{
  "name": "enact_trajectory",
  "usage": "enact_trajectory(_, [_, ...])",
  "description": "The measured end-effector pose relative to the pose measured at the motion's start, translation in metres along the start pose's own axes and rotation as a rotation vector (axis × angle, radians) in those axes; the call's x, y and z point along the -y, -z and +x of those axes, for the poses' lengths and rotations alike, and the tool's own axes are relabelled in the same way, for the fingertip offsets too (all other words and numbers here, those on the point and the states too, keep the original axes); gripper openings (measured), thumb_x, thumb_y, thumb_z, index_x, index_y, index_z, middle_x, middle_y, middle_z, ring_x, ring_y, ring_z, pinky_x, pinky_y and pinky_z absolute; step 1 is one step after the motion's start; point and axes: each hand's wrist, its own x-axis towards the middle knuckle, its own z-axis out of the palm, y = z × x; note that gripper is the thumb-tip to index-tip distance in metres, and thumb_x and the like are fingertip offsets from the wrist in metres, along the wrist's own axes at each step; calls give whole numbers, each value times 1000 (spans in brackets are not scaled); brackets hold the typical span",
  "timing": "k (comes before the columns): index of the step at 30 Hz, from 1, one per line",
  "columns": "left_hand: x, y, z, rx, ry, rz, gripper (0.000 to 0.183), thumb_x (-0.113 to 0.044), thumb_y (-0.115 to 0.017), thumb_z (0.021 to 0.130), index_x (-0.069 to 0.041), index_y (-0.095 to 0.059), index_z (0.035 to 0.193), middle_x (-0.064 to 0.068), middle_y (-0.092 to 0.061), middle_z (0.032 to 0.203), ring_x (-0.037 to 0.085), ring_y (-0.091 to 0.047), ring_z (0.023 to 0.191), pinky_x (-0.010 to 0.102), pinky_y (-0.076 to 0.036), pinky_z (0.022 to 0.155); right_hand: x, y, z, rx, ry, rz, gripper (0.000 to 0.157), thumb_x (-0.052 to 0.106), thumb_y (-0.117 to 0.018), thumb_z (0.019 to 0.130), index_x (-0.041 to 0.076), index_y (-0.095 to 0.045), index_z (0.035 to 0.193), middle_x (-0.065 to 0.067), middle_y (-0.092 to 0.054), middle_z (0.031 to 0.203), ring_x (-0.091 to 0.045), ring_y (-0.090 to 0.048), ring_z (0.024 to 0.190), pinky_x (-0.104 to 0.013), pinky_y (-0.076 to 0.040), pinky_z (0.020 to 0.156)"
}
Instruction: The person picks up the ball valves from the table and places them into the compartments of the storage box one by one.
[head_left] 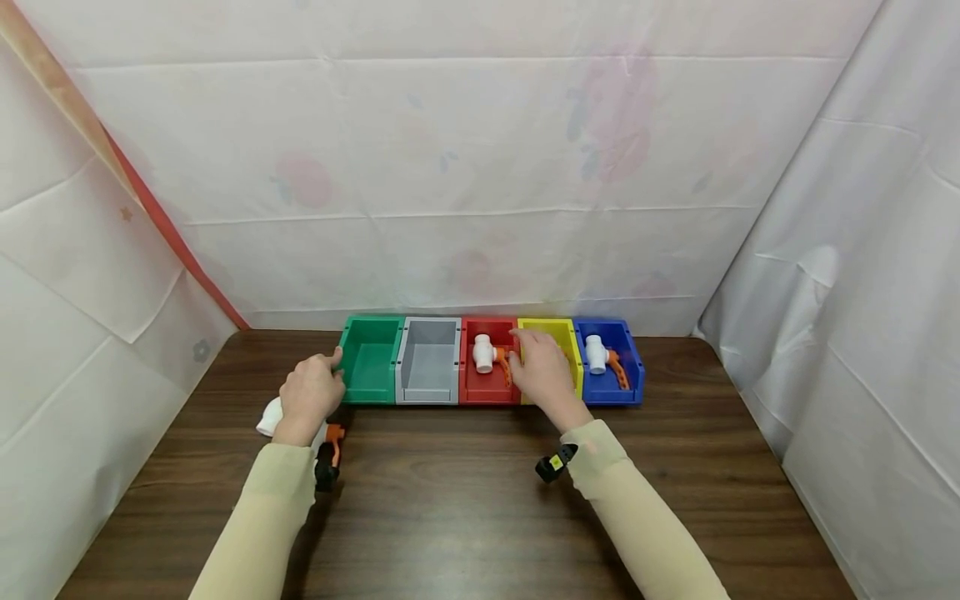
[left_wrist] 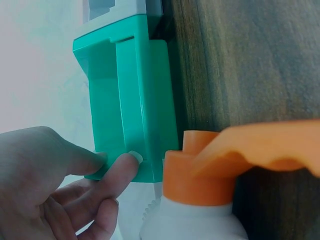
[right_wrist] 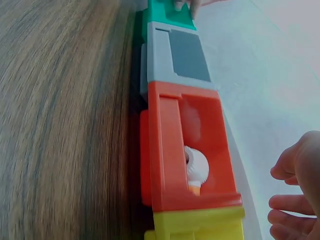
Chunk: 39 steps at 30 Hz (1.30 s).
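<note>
My left hand [head_left: 311, 392] pinches the left side wall of a green bin [head_left: 371, 358] between thumb and finger, seen closely in the left wrist view. A white ball valve with an orange handle [left_wrist: 200, 175] lies on the table beneath the left wrist, partly covered. My right hand [head_left: 543, 371] hovers over the yellow bin [head_left: 551, 325], its fingers bent loosely and apart with nothing between them. It hides most of that bin's inside. One white valve with an orange handle [head_left: 483, 354] lies in the red bin [head_left: 487, 395], another valve [head_left: 597, 354] in the blue bin [head_left: 611, 392].
A grey bin [head_left: 429, 358] stands between the green and red ones, all joined in a row at the back of the dark wooden table [head_left: 450, 500]. White cloth [head_left: 450, 167] hangs behind the row and at both sides.
</note>
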Motion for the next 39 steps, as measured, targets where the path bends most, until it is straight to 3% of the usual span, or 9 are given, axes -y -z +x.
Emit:
enact_trajectory(11, [0,1,-1,-2,-8,-5,47,-14,-55,100,-7,-49,146,29,-55,135,28,-48,50,39,-39,45,-32,17,-15,-76,-54,37,34,19,-67,94,6,-67,126,-14,-65,124,-34,-57,117,-50,-45,99])
enact_trajectory(24, [-1,1,-3,-7,-7,-1,47,-14,-55,100,-8,-50,146,29,-56,134,28,-51,53,39,-40,46,-83,39,-42,-144,-102,-26,33,16,-65,94,2,-66,124,-19,-63,124,-39,-54,116,-54,-42,98])
enact_trajectory(31, [-4,0,-4,-10,-19,-1,46,-14,-56,100,-6,-51,145,29,-61,126,27,-49,50,39,-39,43,-106,56,-62,-253,-93,-21,29,10,-68,88,-2,-68,115,-21,-65,116,-41,-56,107,-53,-44,93])
enact_trajectory(39, [-4,-1,-3,-7,-18,3,45,-14,-56,100,-4,-52,144,30,-61,123,27,-50,51,39,-39,44,-136,62,-81,-289,-238,-11,31,8,-67,90,-3,-68,119,-23,-58,124,-43,-51,115,-57,-41,95])
